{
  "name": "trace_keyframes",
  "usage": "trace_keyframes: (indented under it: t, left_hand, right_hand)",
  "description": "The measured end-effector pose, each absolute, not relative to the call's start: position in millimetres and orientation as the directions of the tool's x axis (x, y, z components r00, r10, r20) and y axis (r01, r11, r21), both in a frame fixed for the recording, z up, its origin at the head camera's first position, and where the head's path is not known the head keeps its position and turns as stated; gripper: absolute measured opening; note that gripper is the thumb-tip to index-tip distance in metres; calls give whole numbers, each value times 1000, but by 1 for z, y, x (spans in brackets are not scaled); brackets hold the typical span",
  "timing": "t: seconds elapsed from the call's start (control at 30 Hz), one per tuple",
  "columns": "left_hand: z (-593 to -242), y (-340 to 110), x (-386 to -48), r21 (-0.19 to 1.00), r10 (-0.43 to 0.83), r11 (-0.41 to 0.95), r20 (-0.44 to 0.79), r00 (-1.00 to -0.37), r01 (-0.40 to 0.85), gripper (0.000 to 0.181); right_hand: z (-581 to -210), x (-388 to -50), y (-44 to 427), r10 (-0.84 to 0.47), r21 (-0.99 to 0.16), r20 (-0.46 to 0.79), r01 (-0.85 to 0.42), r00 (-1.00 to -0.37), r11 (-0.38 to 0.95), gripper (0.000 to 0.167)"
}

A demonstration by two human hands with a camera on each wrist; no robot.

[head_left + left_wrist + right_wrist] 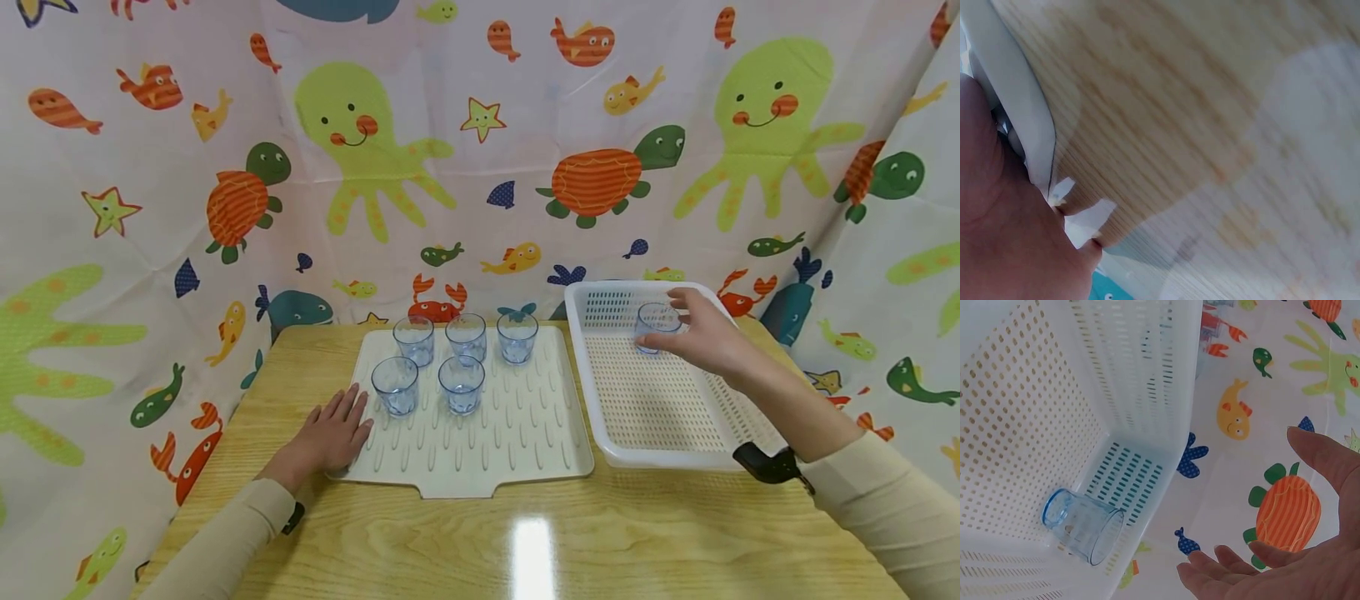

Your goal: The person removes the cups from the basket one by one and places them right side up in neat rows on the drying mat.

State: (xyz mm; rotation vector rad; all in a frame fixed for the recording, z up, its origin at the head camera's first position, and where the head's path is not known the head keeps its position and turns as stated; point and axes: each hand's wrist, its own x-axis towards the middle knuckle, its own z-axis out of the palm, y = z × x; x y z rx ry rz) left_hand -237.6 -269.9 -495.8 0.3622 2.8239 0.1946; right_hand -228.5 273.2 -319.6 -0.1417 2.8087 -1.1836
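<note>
A clear bluish glass (pixel 657 328) stands upright in the far part of a white perforated basket (pixel 675 457). Above it is my right hand (pixel 708 333), thumb and fingers spread apart; the right wrist view shows a gap between this hand (pixel 1291 550) and the glass (pixel 1084 525). My left hand (pixel 335 433) rests with extended fingers at the left edge of a cream ridged draining tray (pixel 457 479). On that tray stand several similar glasses, the nearest to my left hand being a front one (pixel 395 387).
The tray and basket sit side by side on a wooden table (pixel 405 542). Behind and at both sides hangs a curtain (pixel 487 200) printed with sea animals. The basket's raised rim (pixel 592 400) stands close to the tray's right edge.
</note>
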Motion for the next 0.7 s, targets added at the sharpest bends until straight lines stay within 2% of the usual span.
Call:
trace_keyframes:
  t: [0.33, 0.7]
  left_hand:
    - [-485, -264, -232, 156, 260, 962, -265, -928, 225, 67]
    - [-489, -264, -234, 154, 253, 964, -271, -929, 218, 68]
  right_hand:
    - [-319, -240, 285, -84, -693, -81, -5, -993, 721, 103]
    - [-320, -252, 298, -48, -657, -135, 53, -990, 752, 109]
